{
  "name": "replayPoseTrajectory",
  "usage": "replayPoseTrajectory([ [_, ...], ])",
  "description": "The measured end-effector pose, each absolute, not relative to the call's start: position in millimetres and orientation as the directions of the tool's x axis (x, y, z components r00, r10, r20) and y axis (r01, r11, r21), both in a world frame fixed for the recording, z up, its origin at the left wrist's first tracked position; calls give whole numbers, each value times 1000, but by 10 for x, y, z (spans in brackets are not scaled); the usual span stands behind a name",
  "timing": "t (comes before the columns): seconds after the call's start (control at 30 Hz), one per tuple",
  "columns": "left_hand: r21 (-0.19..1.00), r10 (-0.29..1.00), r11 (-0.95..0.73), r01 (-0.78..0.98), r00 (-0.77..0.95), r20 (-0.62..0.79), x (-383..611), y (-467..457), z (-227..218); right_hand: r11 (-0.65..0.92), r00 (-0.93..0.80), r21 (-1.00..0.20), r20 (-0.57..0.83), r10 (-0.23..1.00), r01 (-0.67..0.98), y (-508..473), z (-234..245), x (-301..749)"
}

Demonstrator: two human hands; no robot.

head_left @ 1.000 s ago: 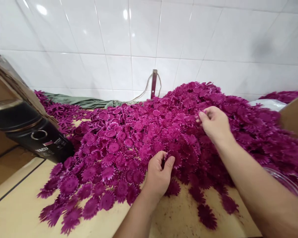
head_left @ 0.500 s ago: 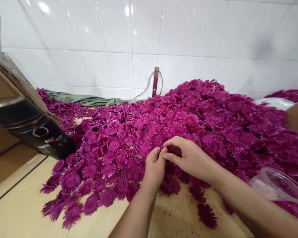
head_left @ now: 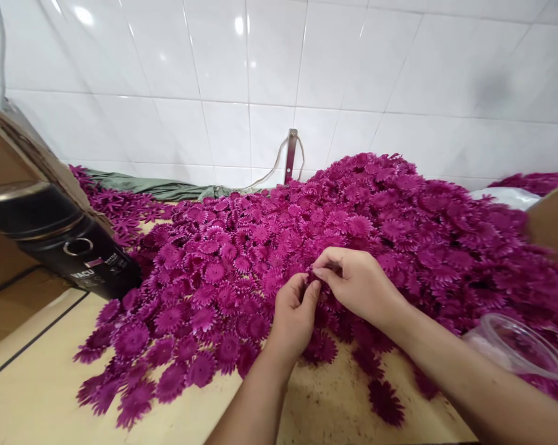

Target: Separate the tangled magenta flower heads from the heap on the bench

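Observation:
Both of my hands meet over the front of a large heap of magenta artificial flower pieces (head_left: 260, 232), round with serrated petals. My left hand (head_left: 293, 315) has its thumb and fingers curled around a small magenta flower piece (head_left: 314, 277), mostly hidden by the fingers. From the right, my right hand (head_left: 357, 281) pinches at the same piece with thumb and forefinger. Its fingertips almost touch my left thumb. A few loose flower pieces lie on the tabletop below my wrists, one dark one (head_left: 386, 402) close to my right forearm.
A black bottle (head_left: 75, 247) leans at the left beside a cardboard box (head_left: 33, 148). At the right, a clear plastic tub (head_left: 515, 346) stands near my right forearm. Behind the heap are green cloth (head_left: 158, 185), a metal bracket (head_left: 290, 157) and a white tiled wall (head_left: 223, 55).
My right hand has shifted slightly up and its fingertips have drawn into a tighter pinch. My left thumb has moved a little right, apart from its fingers.

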State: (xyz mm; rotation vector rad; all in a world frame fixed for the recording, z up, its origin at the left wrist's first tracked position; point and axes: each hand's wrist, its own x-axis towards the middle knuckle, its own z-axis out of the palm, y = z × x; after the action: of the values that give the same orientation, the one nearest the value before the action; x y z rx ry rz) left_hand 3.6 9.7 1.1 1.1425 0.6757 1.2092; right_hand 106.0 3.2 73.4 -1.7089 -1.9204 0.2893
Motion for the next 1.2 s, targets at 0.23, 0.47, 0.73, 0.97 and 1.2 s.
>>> replayPoseTrajectory([
  [0.23, 957, 966, -19, -290, 240, 92, 12, 58, 19, 12, 397, -672, 452, 799, 741, 429, 947, 1577],
  [0.47, 919, 982, 98, -383, 189, -26, 51, 132, -16, 214, 35, -382, 551, 834, 899, 422, 867, 1605],
  [0.73, 862, 978, 183, -472, 179, -110, 17, 122, 2, 271, -254, -645, 121, 960, 715, 37, 751, 1149],
  [0.97, 881, 974, 156, -446, 220, -60, 4, 94, 27, 155, -132, -728, 89, 987, 668, 96, 678, 1152],
  [1.2, 914, 975, 61, -402, 220, 32, 15, 68, 27, 124, 284, -748, 392, 875, 652, 350, 818, 1461],
])
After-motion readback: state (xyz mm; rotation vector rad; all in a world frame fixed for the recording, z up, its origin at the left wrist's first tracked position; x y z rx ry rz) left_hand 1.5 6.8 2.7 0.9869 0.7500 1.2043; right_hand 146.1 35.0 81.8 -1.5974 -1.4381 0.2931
